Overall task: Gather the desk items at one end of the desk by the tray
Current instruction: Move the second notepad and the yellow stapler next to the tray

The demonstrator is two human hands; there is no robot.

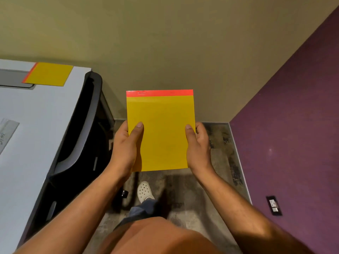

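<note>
While standing beside a white desk (36, 125), a person holds a yellow notepad (160, 131) with a red top strip in the air over the floor, off the desk's end. The left hand (126, 145) and right hand (197, 143) each pinch a side edge, thumbs on its face. A second yellow notepad (48, 74) lies on the desk's far corner, overlapping a grey tray (16, 79).

You held a yellow pad (161, 132) with a red top strip in both hands, left hand (126, 145) and right hand (197, 143) gripping its side edges, beside the white desk (36, 125) where a second yellow pad (48, 74) lay.
</note>
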